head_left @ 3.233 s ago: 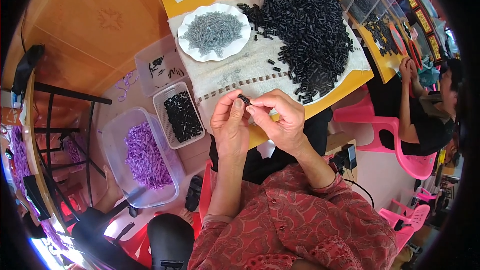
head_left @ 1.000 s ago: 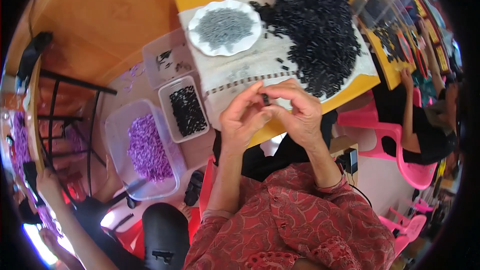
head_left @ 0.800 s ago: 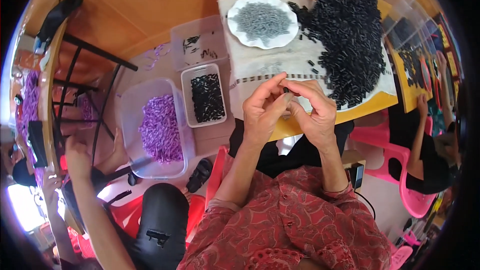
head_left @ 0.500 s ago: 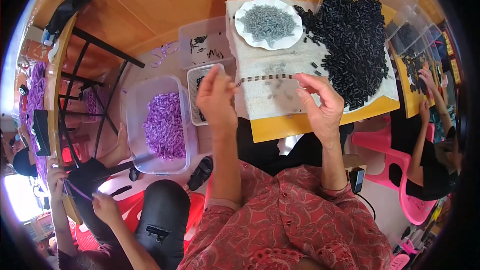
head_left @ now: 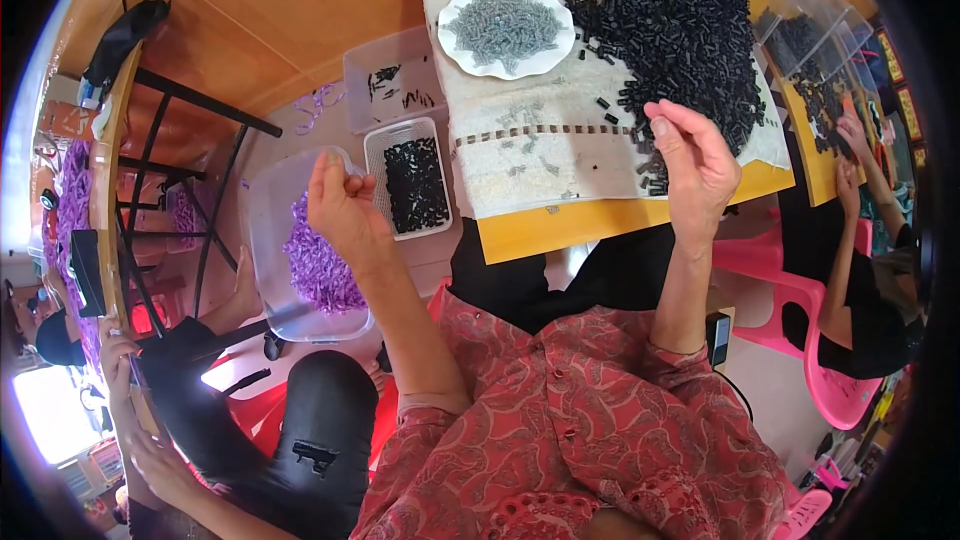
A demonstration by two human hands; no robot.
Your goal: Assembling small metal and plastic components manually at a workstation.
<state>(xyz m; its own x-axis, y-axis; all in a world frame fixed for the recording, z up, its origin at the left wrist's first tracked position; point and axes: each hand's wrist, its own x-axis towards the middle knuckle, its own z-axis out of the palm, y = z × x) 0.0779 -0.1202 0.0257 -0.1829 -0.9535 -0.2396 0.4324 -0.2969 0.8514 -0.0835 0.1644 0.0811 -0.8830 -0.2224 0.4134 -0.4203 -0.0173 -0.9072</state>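
My left hand (head_left: 348,212) hangs left of the table, over the edge of a clear bin of purple strips (head_left: 325,260). Its fingers are curled and pinched together; anything between them is too small to make out. Above the near edge of a big heap of small black tube-like pieces (head_left: 690,40), my right hand (head_left: 697,175) has thumb and forefinger closed together, and what they hold is hidden. A white scalloped plate (head_left: 452,52) carries many small clear grey pieces (head_left: 507,28). Under it lies a white cloth (head_left: 480,175) crossed by a row of brown dashes.
A white basket (head_left: 372,155) of black pieces stands left of the yellow table (head_left: 540,238), with a clear tray (head_left: 360,105) behind it. At left, a co-worker's hands (head_left: 160,465) are near another table. Another person sits on a pink chair (head_left: 790,280) at right.
My hands have moved apart: the left to the left, away from the table, and the right toward the black heap. The basket of black pieces is now uncovered. The whole view has shifted slightly.
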